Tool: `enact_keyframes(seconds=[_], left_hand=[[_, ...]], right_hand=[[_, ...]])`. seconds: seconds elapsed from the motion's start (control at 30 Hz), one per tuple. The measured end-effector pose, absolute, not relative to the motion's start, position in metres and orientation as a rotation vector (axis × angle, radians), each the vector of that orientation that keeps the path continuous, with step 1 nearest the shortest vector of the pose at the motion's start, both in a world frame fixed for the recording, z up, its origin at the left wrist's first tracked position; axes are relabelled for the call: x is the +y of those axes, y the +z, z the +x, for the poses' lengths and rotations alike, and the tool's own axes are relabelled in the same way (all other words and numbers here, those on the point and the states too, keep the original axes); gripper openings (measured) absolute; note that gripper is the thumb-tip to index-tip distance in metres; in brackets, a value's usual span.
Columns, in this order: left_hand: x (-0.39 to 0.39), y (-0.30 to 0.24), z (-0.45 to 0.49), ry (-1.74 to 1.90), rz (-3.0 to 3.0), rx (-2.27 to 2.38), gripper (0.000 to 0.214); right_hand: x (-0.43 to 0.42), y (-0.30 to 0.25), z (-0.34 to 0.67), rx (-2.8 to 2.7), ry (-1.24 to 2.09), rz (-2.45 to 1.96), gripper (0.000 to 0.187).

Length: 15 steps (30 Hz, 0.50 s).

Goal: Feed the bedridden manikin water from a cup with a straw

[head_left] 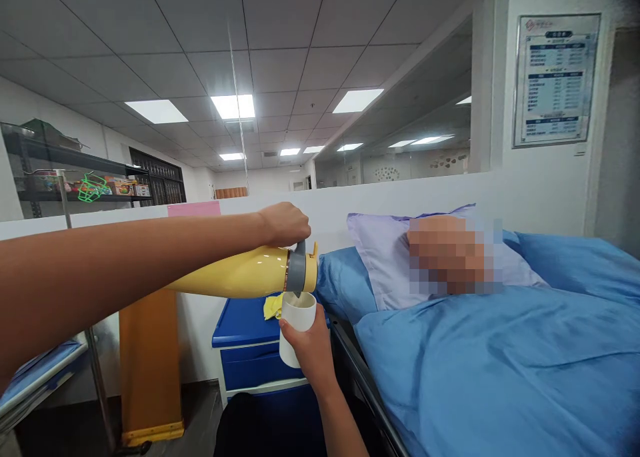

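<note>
A yellow vacuum flask (pixel 235 274) with a grey collar and handle is tipped onto its side in the head view. My left hand (pixel 285 224) is closed around its handle from above. The spout points down at the mouth of a white cup (pixel 299 314), slightly tilted just below it. My right hand (pixel 317 344) grips the cup, thumb across the near side. Any liquid stream is too small to make out. Behind the cup, a crumpled yellow cloth (pixel 273 306) lies on a blue bedside cabinet (pixel 240 324).
On the right, a person lies in a bed under a blue quilt (pixel 490 364), head on a lilac pillow (pixel 380 257). A dark bed rail (pixel 367 384) runs beside my right arm. An orange-brown board (pixel 150 370) and a metal pole (pixel 97 377) stand at left.
</note>
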<state>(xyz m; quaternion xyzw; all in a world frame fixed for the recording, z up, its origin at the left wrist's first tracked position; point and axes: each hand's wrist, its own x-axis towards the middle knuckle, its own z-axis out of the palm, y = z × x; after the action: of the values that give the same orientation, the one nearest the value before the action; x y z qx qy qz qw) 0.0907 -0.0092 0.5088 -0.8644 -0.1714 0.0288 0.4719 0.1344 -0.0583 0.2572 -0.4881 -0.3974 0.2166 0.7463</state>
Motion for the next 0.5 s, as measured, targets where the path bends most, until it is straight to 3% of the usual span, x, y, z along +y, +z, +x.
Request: enact_keyframes(seconds=[0.5], left_hand=[[-0.0054, 0.5045, 0.0876, 0.085, -2.124, -0.418, 0.014]], right_hand=[[-0.0535, 0.2541, 0.1397, -0.893, 0.489, -1.080, 0.051]])
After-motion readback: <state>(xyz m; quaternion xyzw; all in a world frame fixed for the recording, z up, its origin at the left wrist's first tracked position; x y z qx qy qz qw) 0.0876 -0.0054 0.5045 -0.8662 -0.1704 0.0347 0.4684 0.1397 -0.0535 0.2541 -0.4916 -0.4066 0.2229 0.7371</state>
